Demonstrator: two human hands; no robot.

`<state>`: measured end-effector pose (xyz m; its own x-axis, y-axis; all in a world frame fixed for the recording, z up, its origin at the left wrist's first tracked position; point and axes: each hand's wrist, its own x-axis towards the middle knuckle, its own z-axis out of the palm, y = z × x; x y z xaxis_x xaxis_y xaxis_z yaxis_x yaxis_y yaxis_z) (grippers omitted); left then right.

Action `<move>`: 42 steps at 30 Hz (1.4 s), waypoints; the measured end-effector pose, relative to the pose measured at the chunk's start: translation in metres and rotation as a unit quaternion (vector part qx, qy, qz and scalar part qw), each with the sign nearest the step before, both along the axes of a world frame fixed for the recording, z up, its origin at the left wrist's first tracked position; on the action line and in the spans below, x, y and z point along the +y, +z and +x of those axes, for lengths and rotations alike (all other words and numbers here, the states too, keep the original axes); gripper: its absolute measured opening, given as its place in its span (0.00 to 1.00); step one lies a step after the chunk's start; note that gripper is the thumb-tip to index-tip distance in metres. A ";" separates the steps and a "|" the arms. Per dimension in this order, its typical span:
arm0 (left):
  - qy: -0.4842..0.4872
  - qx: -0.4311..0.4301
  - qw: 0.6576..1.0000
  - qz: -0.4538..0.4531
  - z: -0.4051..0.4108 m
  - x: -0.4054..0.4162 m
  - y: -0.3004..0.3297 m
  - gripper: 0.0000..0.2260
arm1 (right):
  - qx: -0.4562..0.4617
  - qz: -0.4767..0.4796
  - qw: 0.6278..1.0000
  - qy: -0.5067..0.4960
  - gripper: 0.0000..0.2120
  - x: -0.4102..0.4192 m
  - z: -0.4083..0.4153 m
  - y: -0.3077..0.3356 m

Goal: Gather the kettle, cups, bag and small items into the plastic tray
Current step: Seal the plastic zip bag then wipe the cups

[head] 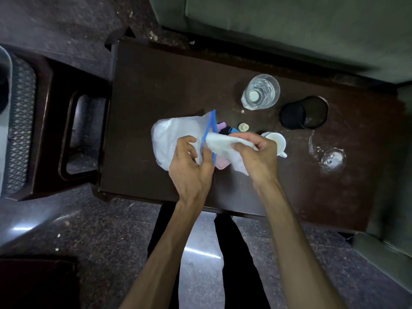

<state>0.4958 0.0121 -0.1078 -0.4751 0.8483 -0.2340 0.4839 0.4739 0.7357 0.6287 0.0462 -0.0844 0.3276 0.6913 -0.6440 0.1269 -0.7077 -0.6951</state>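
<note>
Left hand [191, 168]: pinching bag [176, 139] at blue zip edge, above table [156, 85] centre. Right hand [256, 155]: closed on white cloth [225, 146] at bag mouth. Beyond hands: small items [225, 129], partly hidden. Right of hands: white cup [277, 141]. Far right: glass [260, 91], black mesh cup [304, 112]. Far left, on stool: tray [19, 121].

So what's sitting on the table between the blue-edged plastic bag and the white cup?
In the head view, a small cream bottle stands between the plastic bag and white cup, beside dark and blue small items.
</note>
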 end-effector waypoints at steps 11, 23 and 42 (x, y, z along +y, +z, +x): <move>-0.109 -0.062 0.991 0.056 0.101 0.024 0.023 0.09 | -0.138 0.057 0.989 -0.021 0.14 0.007 0.107 0.039; -0.247 -0.070 0.967 0.006 0.189 0.051 0.018 0.13 | -0.340 -0.032 0.932 0.118 0.19 0.087 0.173 0.023; -0.170 0.010 0.982 -0.083 0.121 -0.035 -0.009 0.11 | -0.390 0.042 0.915 0.088 0.15 0.068 0.149 0.007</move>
